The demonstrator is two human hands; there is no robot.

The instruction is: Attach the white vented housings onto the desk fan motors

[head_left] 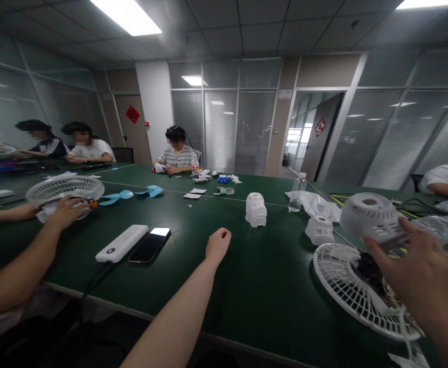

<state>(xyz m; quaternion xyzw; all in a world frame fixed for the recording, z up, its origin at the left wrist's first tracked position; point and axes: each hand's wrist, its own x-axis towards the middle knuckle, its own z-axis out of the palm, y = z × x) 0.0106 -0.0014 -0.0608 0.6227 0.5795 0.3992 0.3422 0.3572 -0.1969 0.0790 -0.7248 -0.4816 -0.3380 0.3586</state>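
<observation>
My right hand [423, 271] grips a white plastic fan motor housing [371, 217], thumb on the near side and fingers on the right, raised over a white fan grille [346, 286]. Dark parts and loose wires [392, 296] lie in the grille, partly behind that hand. My left hand [219, 244] is closed in a loose fist over the middle of the green table [269, 286], with nothing visible in it. Ahead of it stands a white slotted housing [256, 209]. Another white slotted housing [319, 230] sits just behind the grille.
A white power bank [122, 243] and a phone [150, 245] lie left of my left arm. Farther left, a neighbour's hands [68, 212] work at a fan grille [65, 189] beside light-blue fan blades [116, 197]. A water bottle [297, 191], plastic bags and cables lie at right.
</observation>
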